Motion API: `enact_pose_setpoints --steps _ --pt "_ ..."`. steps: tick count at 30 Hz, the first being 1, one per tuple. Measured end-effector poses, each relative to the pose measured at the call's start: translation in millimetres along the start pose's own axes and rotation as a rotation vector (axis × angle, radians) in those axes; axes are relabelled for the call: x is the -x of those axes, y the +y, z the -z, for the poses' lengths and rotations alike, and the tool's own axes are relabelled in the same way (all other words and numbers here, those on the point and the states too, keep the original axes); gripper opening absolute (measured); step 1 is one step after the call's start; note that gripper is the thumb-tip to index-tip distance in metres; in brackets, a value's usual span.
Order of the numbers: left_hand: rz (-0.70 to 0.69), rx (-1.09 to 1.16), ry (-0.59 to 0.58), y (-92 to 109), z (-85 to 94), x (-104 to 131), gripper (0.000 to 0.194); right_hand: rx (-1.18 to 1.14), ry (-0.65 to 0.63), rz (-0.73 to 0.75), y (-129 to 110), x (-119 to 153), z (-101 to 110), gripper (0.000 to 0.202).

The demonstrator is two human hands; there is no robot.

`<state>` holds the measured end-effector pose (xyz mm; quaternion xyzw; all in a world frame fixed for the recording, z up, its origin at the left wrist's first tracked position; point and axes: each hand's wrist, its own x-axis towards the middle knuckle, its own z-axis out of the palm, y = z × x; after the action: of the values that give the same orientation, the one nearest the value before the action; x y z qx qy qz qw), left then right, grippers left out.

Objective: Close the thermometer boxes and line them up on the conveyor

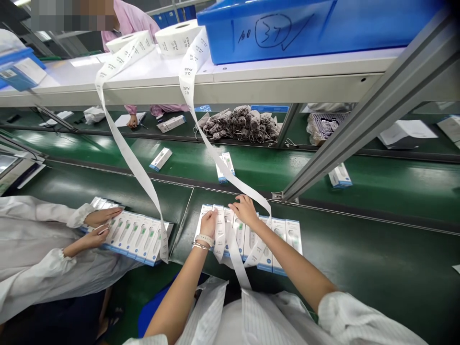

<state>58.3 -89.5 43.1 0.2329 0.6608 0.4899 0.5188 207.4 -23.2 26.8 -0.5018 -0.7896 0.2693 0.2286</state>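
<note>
A row of small white-and-blue boxes (279,229), each printed with a thermometer-like device, lies on the green bench in front of me. A paper strip of Q.C. PASS labels (219,235) loops down across the row. At the left part of the row, my left hand (207,225) has its fingers closed on the upper end of the label strip. My right hand (245,211) is over the far edge of the boxes, just right of the left one. Its thumb and fingers are apart, and no held thing shows; the undersides of the fingers are hidden.
Label rolls (178,36) and a blue bin (305,31) stand on the overhead shelf (143,93). A slanted metal post (345,129) rises at right. Loose boxes (160,159) lie on the green conveyor (190,155). A co-worker's hands (100,225) touch another box row at left.
</note>
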Motion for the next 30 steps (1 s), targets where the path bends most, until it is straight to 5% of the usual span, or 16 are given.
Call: enact_pose_setpoints --steps 8,14,21,26,30 --pt "-0.207 -0.073 -0.176 9 -15.0 25 0.033 -0.423 0.113 -0.147 -33 51 -2 0.032" --pt "-0.352 -0.144 -0.212 13 -28.6 37 0.024 -0.570 0.213 -0.214 -34 59 5 0.023" --pt "-0.412 -0.214 -0.233 19 -33.7 42 0.027 -0.537 0.219 -0.197 -40 69 17 0.021" --pt "-0.363 -0.243 -0.176 14 -39.7 42 0.043 -0.405 0.200 -0.174 -37 70 18 0.030" --pt "-0.301 -0.241 -0.177 7 -44.5 41 0.036 -0.246 0.234 -0.188 -31 65 13 0.035"
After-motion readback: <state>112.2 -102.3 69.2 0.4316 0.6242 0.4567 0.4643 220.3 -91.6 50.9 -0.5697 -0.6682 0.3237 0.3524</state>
